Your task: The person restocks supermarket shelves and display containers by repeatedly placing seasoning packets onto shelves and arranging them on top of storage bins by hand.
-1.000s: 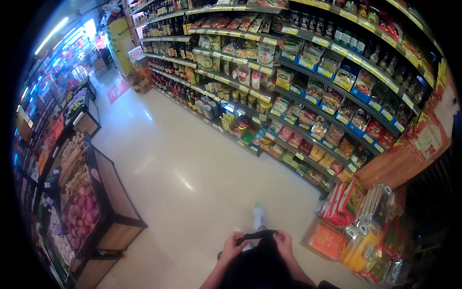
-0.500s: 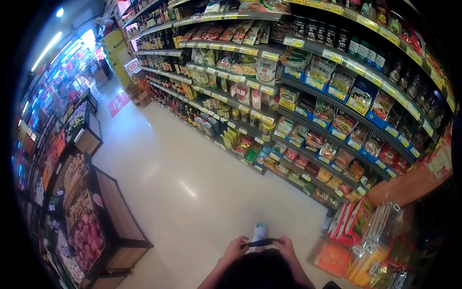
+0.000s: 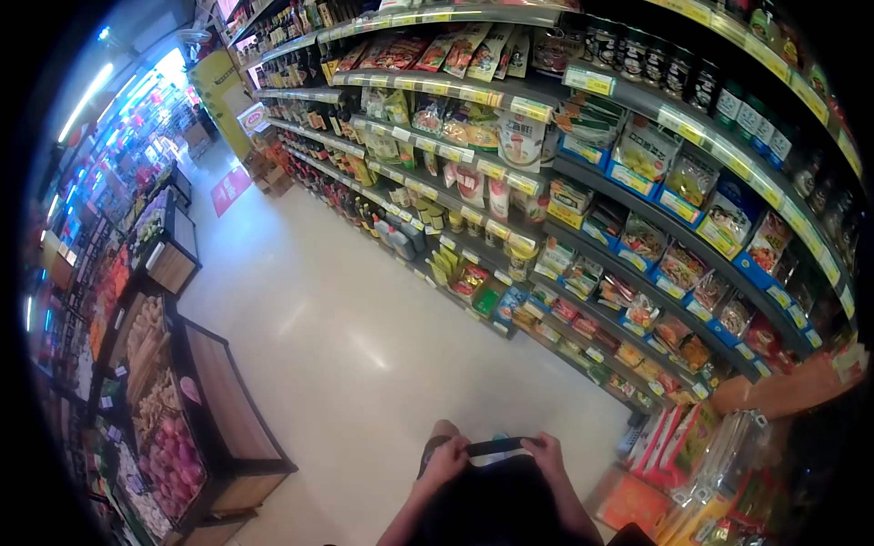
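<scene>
A black strap [image 3: 499,446] stretches nearly level between my two hands, low in the view in front of my body. My left hand [image 3: 447,459] is closed around its left end, while the right end sits in the fingers of my right hand [image 3: 547,453]. Dark clothing [image 3: 487,510] fills the space just below the strap. What the strap belongs to cannot be made out. A bent knee [image 3: 443,429] shows behind my left hand.
Shelves of packaged food [image 3: 637,237] run along the right side. Bagged goods [image 3: 678,446] hang at the lower right. A wooden produce stand [image 3: 228,387] with onions [image 3: 170,460] stands on the left. The pale tiled floor [image 3: 309,337] lies between them.
The view has moved toward the shelves, which look larger. My hands have risen slightly, still holding the strap. A knee now shows near my left hand, and the white shoe is mostly hidden.
</scene>
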Demonstrator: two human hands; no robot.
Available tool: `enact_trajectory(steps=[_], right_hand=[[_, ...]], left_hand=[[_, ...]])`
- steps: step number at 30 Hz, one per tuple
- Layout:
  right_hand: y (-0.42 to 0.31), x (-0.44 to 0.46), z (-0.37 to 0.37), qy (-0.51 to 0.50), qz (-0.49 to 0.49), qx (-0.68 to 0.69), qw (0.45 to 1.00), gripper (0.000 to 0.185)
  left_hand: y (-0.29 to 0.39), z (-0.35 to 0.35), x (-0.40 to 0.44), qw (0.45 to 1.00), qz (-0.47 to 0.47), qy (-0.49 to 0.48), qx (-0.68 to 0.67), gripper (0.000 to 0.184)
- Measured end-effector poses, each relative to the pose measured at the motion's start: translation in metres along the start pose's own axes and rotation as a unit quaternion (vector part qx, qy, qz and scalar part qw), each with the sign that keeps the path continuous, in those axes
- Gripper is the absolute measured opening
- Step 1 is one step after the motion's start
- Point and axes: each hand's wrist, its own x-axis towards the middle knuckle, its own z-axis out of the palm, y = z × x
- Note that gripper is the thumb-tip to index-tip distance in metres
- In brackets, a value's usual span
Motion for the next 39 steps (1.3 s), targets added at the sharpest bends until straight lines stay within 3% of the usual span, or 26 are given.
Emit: enact_trajectory(steps=[5,7,10,14,17,20,23,25,26,27,29,32,34,36,37,39], right_hand=[[0.003,0.040,0.007,0.024,0.078,-0.008,0.997,0.026],[-0.033,0.054,0.008,0.060,0.105,-0.019,0.992,0.031],[-0.036,0.087,0.014,0.149,0.057,-0.053,0.986,0.027],[-0.087,0.145,0.033,0.124,-0.032,-0.023,0.992,0.021],[-0.184,0.200,0.053,0.084,-0.086,0.030,0.992,0.014],[-0.318,0.245,0.076,0.075,-0.224,0.080,0.968,0.015],[-0.442,0.281,0.088,0.076,-0.345,0.111,0.929,0.022],[-0.502,0.319,0.086,0.089,-0.436,0.123,0.887,0.031],[-0.530,0.340,0.086,0.144,-0.440,0.129,0.877,0.037],[-0.556,0.363,0.081,0.162,-0.468,0.173,0.851,0.044],[-0.591,0.405,0.065,0.286,-0.516,0.051,0.806,0.048],[-0.626,0.464,0.022,0.287,-0.450,0.089,0.841,0.050],[-0.635,0.496,-0.002,0.391,-0.417,0.032,0.820,0.054],[-0.637,0.522,-0.018,0.434,-0.406,0.044,0.803,0.065],[-0.634,0.540,-0.032,0.501,-0.343,-0.048,0.793,0.078],[-0.627,0.576,-0.064,0.502,-0.287,-0.065,0.814,0.095]], left_hand=[[-0.015,-0.005,0.043,1.000,0.018,-0.001,0.014,0.021],[-0.011,-0.021,0.071,0.999,0.037,-0.019,0.017,0.021],[-0.021,-0.039,0.126,0.987,0.151,0.007,0.050,0.025],[0.007,-0.081,0.198,0.989,0.144,-0.030,0.011,0.026],[0.025,-0.112,0.256,0.987,0.146,-0.023,-0.066,0.031],[0.086,-0.164,0.299,0.973,0.162,-0.002,-0.164,0.026],[0.156,-0.224,0.348,0.933,0.303,0.012,-0.195,0.024],[0.216,-0.264,0.378,0.917,0.345,0.027,-0.198,0.022],[0.248,-0.283,0.395,0.884,0.437,0.056,-0.156,0.017],[0.283,-0.297,0.407,0.879,0.443,0.058,-0.168,0.017],[0.351,-0.317,0.426,0.842,0.504,0.097,-0.165,0.018],[0.433,-0.320,0.477,0.771,0.593,0.089,-0.213,0.017],[0.468,-0.317,0.507,0.767,0.615,0.106,-0.150,0.017],[0.487,-0.313,0.534,0.743,0.650,0.129,-0.094,0.019],[0.494,-0.307,0.545,0.731,0.664,0.139,-0.066,0.019],[0.492,-0.294,0.558,0.756,0.635,0.148,-0.056,0.020]])
